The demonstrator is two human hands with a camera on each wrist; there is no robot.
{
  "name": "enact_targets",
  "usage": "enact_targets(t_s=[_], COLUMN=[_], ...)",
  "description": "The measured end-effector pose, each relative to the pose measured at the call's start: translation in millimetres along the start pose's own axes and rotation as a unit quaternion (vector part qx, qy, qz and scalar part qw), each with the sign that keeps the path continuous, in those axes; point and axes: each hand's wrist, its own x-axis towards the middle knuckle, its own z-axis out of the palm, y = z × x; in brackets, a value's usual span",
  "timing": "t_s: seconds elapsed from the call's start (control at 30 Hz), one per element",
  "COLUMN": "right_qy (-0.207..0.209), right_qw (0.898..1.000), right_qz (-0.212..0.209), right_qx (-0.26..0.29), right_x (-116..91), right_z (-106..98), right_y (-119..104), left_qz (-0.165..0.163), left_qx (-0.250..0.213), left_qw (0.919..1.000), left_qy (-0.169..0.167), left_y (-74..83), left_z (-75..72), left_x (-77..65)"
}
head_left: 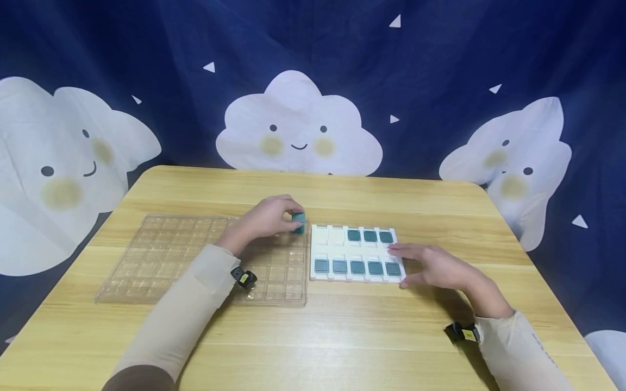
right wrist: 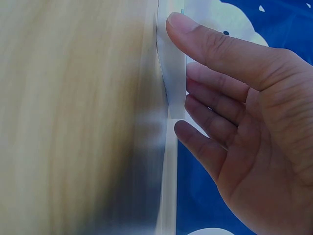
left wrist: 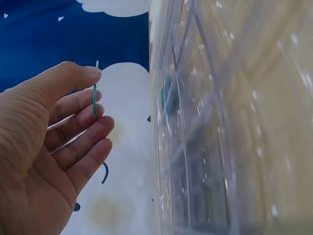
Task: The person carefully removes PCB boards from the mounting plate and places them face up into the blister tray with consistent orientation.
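My left hand (head_left: 270, 218) pinches a small square green circuit board (head_left: 299, 224) between thumb and fingers, above the right part of a clear plastic tray (head_left: 161, 260). In the left wrist view the board (left wrist: 95, 100) shows edge-on as a thin line. Just to the right lies a white tray (head_left: 320, 237) with two rows of pockets. Green boards (head_left: 375, 268) sit all along its near row and in the three right pockets of its far row; the two far-left pockets show white. At its right end, my right hand (head_left: 432, 267) touches the tray with spread, relaxed fingers.
Both trays lie side by side on a wooden table (head_left: 342, 347). The clear tray is divided into many square cells. Behind the table hangs a dark blue curtain (head_left: 171, 32) with white clouds. Black straps (head_left: 244, 278) are worn at both wrists.
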Motion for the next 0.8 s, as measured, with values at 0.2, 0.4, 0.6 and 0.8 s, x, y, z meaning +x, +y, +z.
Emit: enact_targets(t_s=[0.2, 0.4, 0.6, 0.8], right_qy=[-0.001, -0.001, -0.001, 0.001], right_qw=[1.0, 1.0, 1.0, 1.0], right_qz=[0.005, 0.003, 0.005, 0.001], right_qx=[0.004, 0.003, 0.003, 0.003], right_x=[-0.1, -0.3, -0.2, 0.3], right_z=[-0.2, 0.7, 1.0, 1.0], right_y=[0.3, 0.5, 0.3, 0.3], left_qz=[-0.022, -0.028, -0.034, -0.03], left_qx=[-0.016, -0.011, -0.007, 0.002], left_qw=[0.9996, 0.9995, 0.9994, 0.9994], left_qy=[-0.002, -0.003, -0.008, -0.015], left_y=[-11.0, -18.6, -23.6, -29.0], left_z=[-1.8, -0.9, -0.2, -0.5], left_x=[-6.1, -10.9, -13.6, -15.0])
